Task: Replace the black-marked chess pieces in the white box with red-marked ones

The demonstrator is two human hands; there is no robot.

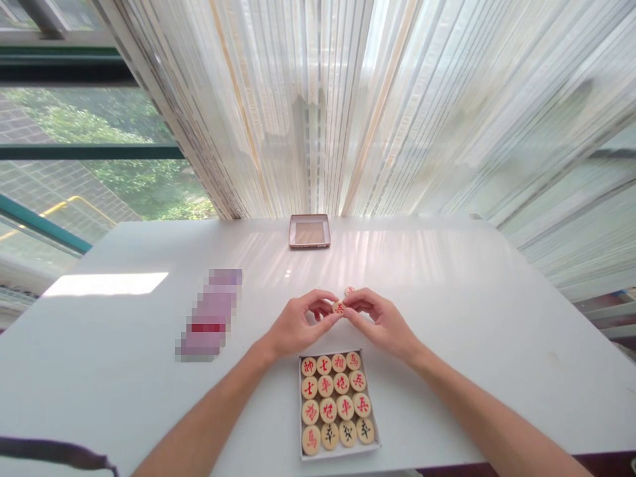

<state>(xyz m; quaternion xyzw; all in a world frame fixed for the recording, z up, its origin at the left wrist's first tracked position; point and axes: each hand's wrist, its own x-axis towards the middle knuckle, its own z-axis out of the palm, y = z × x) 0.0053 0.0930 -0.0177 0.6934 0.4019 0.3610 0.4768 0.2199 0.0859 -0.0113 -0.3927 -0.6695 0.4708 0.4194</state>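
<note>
Between the fingertips of my left hand (307,322) and my right hand (377,321) is a round wooden xiangqi piece (339,309) with a red character, held just above the table. Both hands pinch it from opposite sides, thumbs in front. Another red-marked xiangqi piece (349,291) lies just behind, partly covered by my right fingers. Nearer to me, between my forearms, sits an open white box (376,445) filled with rows of such pieces. Most show red characters; the front row has one red and several black ones.
On the white table (447,298), a lid-like tray (309,246) with a brown rim stands at the back. A blurred-out purple item (211,315) lies to the left. Sheer curtains (308,132) hang along the far edge, and a dark strap (54,450) shows at lower left.
</note>
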